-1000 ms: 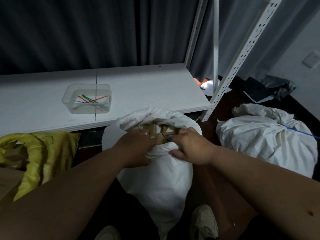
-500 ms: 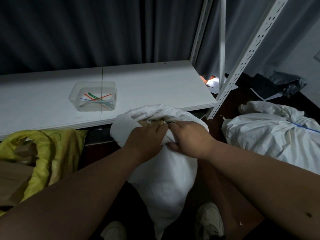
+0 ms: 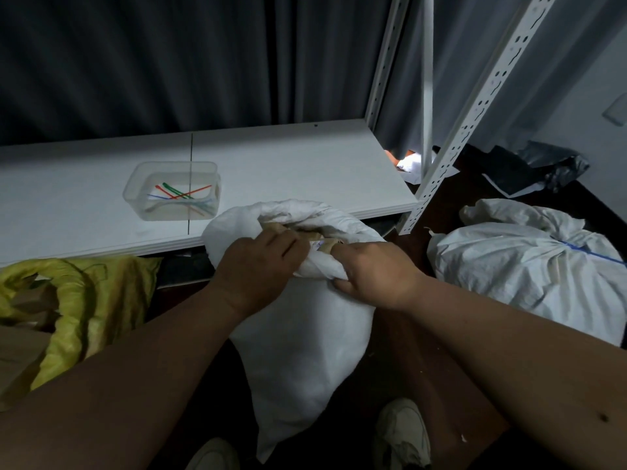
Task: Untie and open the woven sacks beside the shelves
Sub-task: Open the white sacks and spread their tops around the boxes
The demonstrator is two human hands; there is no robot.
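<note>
Both hands sit slightly farther apart on the sack mouth than half a second ago, and more brown cardboard shows between them. Item: white sack (image 3: 302, 334), upright on the floor against the front edge of the shelf (image 3: 305, 164), mouth untied and partly spread. Left hand (image 3: 258, 262): fingers curled over the near-left rim, grasping cloth. Right hand (image 3: 369, 273): clenched on a bunched fold of the near-right rim. Contents: cardboard (image 3: 319, 237), only partly visible. Handling note: draw the two rims outward evenly and roll the cloth down, keeping the sack from tipping. Second item: tied sack (image 3: 529, 266), on the floor to the right, blue tie (image 3: 583, 251) in place, judged next. Also present: yellow sack (image 3: 84, 300), left, already open; clear tub (image 3: 171, 191) of coloured ties on the shelf.
</note>
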